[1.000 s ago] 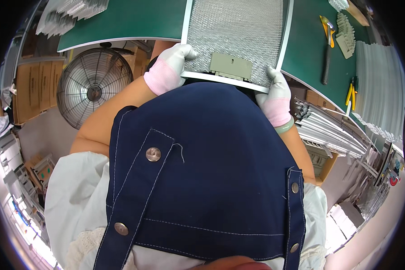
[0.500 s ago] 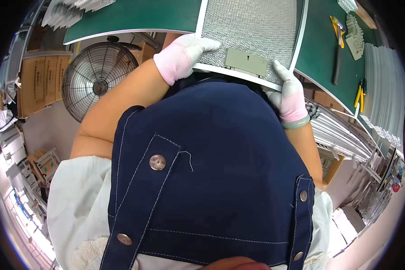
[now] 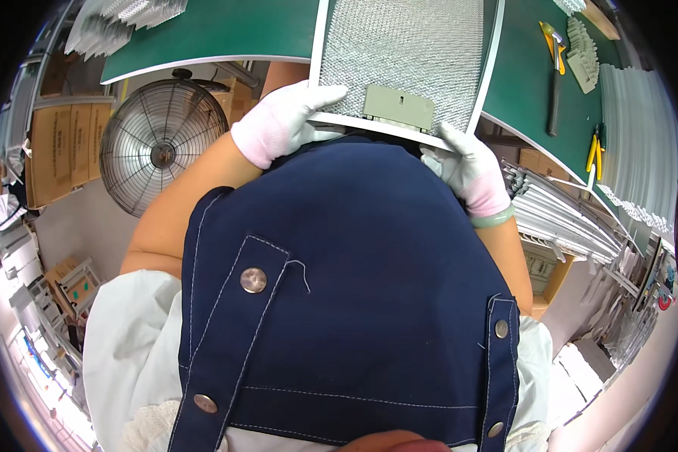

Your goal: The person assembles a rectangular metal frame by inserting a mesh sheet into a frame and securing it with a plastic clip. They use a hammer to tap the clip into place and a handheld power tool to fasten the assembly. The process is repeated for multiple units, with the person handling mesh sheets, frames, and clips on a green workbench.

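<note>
Item in hand: rectangular mesh filter panel (image 3: 410,53), silvery woven metal in a pale frame, lying flat on the green work mat (image 3: 226,30), its near edge overhanging the bench toward the body.

Fitted at the middle of that near edge: grey-green latch plate (image 3: 398,108), seated and apparently complete; no loose parts seen on the panel. Judged well along, at the stage of being seated, checked or shifted rather than built up; whatever remains on the far edge lies out of view.

Left hand (image 3: 282,120), white-gloved: curled round the panel's near left corner, thumb lying on the frame, fingers tucked beneath and hidden. Firm hold.

Right hand (image 3: 463,162), white-gloved, green bangle (image 3: 492,220) at the wrist: closed on the near right corner, index finger laid along the frame beside the latch plate.

Right of the panel, on the same mat: hammer (image 3: 554,90) with yellow head end and dark handle; further right, yellow-handled pliers (image 3: 594,151); above the hammer, a small stack of pale ribbed pieces (image 3: 584,56).

Right of and below the panel: long pale metal strips (image 3: 565,226) racked in bundles under the bench edge.

Left of the panel: stacked mesh sheets (image 3: 120,19) at the far corner of the mat; below these, on the floor, a round-caged fan (image 3: 162,143) and cardboard cartons (image 3: 56,151).

In the way: dark blue apron bib (image 3: 354,301) bulging directly below the panel, hiding the near underside and both sets of lower fingers. Nothing resting on the mesh itself.
</note>
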The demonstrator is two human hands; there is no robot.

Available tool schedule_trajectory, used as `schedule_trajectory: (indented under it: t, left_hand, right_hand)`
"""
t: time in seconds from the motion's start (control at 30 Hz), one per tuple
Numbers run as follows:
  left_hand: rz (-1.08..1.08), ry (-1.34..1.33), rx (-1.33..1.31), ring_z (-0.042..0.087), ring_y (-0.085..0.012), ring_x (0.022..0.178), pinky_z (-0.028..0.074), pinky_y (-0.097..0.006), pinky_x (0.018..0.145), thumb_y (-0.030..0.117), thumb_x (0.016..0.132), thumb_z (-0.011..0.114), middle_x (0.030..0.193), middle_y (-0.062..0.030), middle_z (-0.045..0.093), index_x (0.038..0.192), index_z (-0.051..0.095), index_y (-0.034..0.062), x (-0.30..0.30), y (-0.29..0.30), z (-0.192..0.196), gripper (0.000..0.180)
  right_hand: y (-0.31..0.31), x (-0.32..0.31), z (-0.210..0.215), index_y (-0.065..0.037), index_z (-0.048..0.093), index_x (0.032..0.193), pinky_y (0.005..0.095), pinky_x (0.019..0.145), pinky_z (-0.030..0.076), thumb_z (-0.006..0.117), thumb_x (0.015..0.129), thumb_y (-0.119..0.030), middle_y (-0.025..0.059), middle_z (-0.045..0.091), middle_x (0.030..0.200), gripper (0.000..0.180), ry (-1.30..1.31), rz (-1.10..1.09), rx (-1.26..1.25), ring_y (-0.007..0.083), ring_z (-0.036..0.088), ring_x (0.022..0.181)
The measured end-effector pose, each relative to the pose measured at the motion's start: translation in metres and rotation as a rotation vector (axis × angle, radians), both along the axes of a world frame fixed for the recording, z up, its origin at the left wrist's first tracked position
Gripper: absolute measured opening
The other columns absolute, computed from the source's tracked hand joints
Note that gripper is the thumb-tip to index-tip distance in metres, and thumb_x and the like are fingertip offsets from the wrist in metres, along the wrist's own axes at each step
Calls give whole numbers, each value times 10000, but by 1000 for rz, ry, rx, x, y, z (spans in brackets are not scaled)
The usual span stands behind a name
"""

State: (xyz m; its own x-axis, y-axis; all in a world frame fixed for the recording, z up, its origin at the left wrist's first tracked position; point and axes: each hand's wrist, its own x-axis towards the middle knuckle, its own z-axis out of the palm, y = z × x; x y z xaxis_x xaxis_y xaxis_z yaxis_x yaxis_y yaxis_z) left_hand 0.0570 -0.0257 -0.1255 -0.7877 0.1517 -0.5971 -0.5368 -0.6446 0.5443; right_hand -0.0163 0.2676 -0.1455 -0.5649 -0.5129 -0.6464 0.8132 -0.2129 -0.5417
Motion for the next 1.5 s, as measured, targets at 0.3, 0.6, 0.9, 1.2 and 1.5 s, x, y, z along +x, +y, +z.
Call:
schedule_trajectory:
  t: [0.3,0.6,0.9,1.2,1.5]
  left_hand:
    - [-63,55,-73,646,-266,1109,572,-425,925,153,970,612,1234,-124,621,1315,527,29,-10,1,3,376]
    - [-88,2,-323,646,-272,1110,544,-423,971,133,964,603,1204,-139,642,1252,578,-20,-16,4,-8,327]
    - [83,32,-19,635,-346,1116,525,-544,1003,54,944,599,1177,-169,616,1267,507,-48,-19,4,-2,351]
    - [230,-20,-62,621,-363,1134,510,-569,1017,27,942,585,1177,-204,599,1248,482,-81,-28,1,-14,341]
    - [-209,221,-161,618,-350,1166,503,-500,1035,83,977,539,1268,-213,594,1317,479,-78,-17,-14,-22,381]
  right_hand:
    - [-17,-5,11,87,636,1119,298,683,598,639,950,-96,176,690,1014,249,-25,-41,-59,256,695,861]
    - [-24,-2,9,112,633,1118,230,620,569,649,938,-92,166,688,969,272,90,-56,79,227,688,806]
    - [-22,-4,7,84,653,1086,214,577,533,682,929,-142,138,677,904,277,18,51,64,163,646,705]
    - [-35,7,20,35,654,1029,264,621,527,675,936,-175,103,654,956,230,79,-175,133,175,637,790]
    - [-17,-5,5,10,652,955,247,619,514,640,951,-184,67,643,842,195,131,45,92,147,620,729]
